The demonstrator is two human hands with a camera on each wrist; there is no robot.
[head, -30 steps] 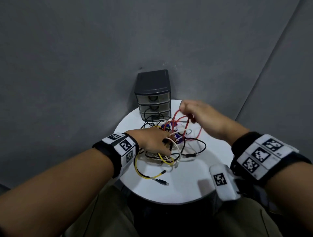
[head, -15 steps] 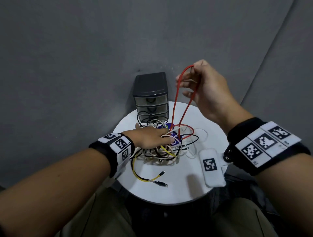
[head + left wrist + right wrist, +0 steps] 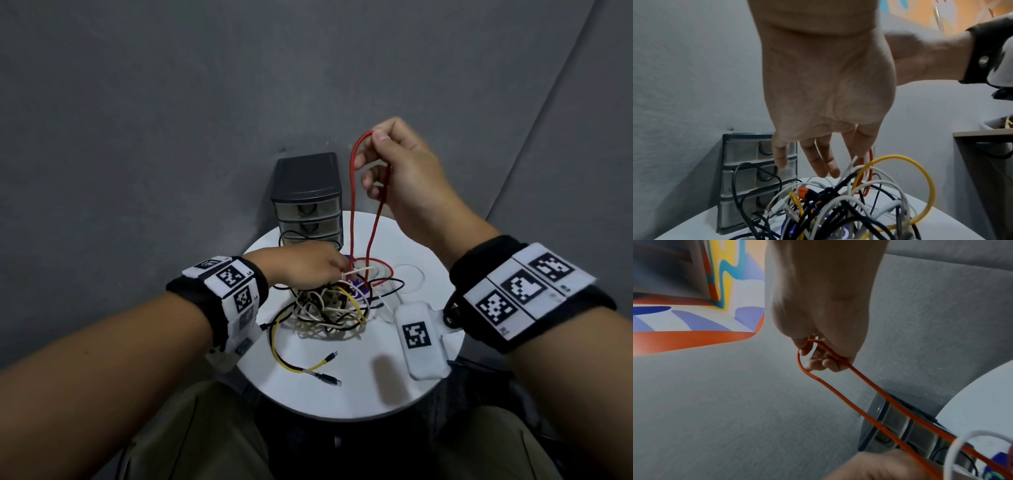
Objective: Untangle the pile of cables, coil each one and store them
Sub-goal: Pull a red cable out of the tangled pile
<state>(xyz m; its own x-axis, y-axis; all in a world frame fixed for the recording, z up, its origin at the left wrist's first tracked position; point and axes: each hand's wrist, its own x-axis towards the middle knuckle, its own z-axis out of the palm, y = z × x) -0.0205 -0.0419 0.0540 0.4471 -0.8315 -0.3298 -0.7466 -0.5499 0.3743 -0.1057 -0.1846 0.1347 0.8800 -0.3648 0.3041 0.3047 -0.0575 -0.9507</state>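
A tangled pile of cables (image 3: 335, 308) lies at the centre of the round white tabletop (image 3: 359, 387), made up of white, black, yellow and red strands looped through one another. A yellow cable (image 3: 284, 356) trails out of the pile toward the near edge and ends in a dark plug lying flat on the tabletop. A red cable (image 3: 352, 205), thin and with a woven-looking jacket, rises from the pile as a long doubled loop.

The right hand (image 3: 407, 174) is raised above the far side of the tabletop; its grip is clamped on the top bend of the red cable, thumb pressed against curled fingers, as the right wrist view confirms. The left hand (image 3: 301, 270) rests on the far left of the pile with fingers extended and relaxed, its grip apart; fingertips touch white strands in the left wrist view.

A dark three-drawer mini cabinet (image 3: 308, 198) stands at the far edge of the tabletop, drawers closed, with a black cable looped against its front.

Both wrists carry black bands with white square-coded marker tags. No legible writing or brand is seen; a blue item under the pile bears marks too small to read.
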